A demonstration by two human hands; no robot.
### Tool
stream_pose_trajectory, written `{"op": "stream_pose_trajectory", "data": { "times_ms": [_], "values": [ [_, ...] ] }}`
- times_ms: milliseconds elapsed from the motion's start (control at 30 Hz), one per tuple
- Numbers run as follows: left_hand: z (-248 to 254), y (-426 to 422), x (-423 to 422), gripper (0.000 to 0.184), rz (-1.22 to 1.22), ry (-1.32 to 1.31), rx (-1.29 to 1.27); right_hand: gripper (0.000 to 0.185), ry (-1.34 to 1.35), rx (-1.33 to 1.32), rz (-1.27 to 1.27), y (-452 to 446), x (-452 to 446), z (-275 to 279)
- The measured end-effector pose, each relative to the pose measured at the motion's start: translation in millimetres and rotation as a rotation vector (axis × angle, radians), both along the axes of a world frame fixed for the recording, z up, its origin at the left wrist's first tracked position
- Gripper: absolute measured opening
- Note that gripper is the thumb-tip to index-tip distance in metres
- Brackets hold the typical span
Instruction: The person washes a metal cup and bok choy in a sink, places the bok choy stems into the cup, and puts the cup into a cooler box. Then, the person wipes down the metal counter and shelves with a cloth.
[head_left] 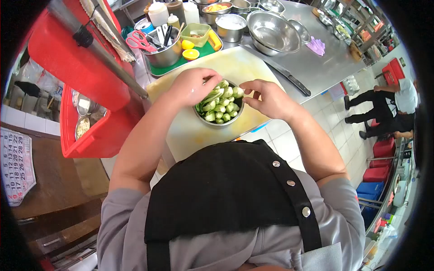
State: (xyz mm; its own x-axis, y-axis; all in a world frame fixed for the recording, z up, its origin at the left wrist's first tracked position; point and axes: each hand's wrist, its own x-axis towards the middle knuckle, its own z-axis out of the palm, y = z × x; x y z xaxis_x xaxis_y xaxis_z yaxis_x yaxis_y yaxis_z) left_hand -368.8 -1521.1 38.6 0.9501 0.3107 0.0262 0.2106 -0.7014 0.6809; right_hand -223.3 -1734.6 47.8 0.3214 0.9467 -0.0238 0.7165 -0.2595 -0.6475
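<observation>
A round metal bowl (219, 123) full of pale green baby bok choy (220, 107) stands on a large cutting board (181, 131) in front of me. The stem ends face up and in, with darker leaves along the left side. My left hand (194, 86) is over the bowl's upper left rim, fingers bent together by the bok choy; what they hold, if anything, is hidden. At the upper right rim, my right hand (267, 97) has thumb and forefinger apart, their tips close beside one bok choy.
Behind the board stand a pot of utensils (163, 56), a cut lemon (191, 54) and stacked metal bowls (273, 34). A knife (289, 77) lies to the right. An open red cooler (86, 140) is at left. Two people (384, 101) stand far right.
</observation>
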Motion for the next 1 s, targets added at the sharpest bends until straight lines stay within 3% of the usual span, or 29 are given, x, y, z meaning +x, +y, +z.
{"op": "stream_pose_trajectory", "data": {
  "times_ms": [167, 267, 367, 467, 633, 800, 1000],
  "values": [
    [-14.6, -12.3, -21.3, 0.039, -0.059, -0.09, 0.358, 0.027, -0.026, 0.144, -0.043, -3.6, 5.1, -16.4],
    [-18.8, -15.2, -21.6, 0.038, 0.053, -0.006, 0.314, 0.023, 0.001, 0.232, -0.113, -5.1, 28.3, -32.7],
    [-15.7, -19.8, -15.9, 0.038, 0.102, -0.135, 0.269, 0.026, -0.101, 0.012, -0.312, -6.1, 67.3, -39.7],
    [-5.0, -16.8, -14.9, 0.038, 0.16, -0.217, 0.215, 0.03, -0.196, -0.221, -0.281, -1.5, 83.4, -53.6],
    [-19.3, 24.3, -42.5, 0.038, 0.422, -0.19, -0.06, 0.027, -0.373, -0.073, -0.227, 22.1, 81.1, -106.5],
    [-70.5, 64.5, -81.5, 0.031, 0.592, -0.019, 0.053, 0.018, -0.39, -0.027, -0.198, 30.8, 91.7, -133.4],
    [-113.8, 46.5, -55.1, 0.021, 0.478, -0.107, 0.227, 0.013, -0.321, 0.025, -0.19, 23.3, 87.8, -131.0]
  ]
}}
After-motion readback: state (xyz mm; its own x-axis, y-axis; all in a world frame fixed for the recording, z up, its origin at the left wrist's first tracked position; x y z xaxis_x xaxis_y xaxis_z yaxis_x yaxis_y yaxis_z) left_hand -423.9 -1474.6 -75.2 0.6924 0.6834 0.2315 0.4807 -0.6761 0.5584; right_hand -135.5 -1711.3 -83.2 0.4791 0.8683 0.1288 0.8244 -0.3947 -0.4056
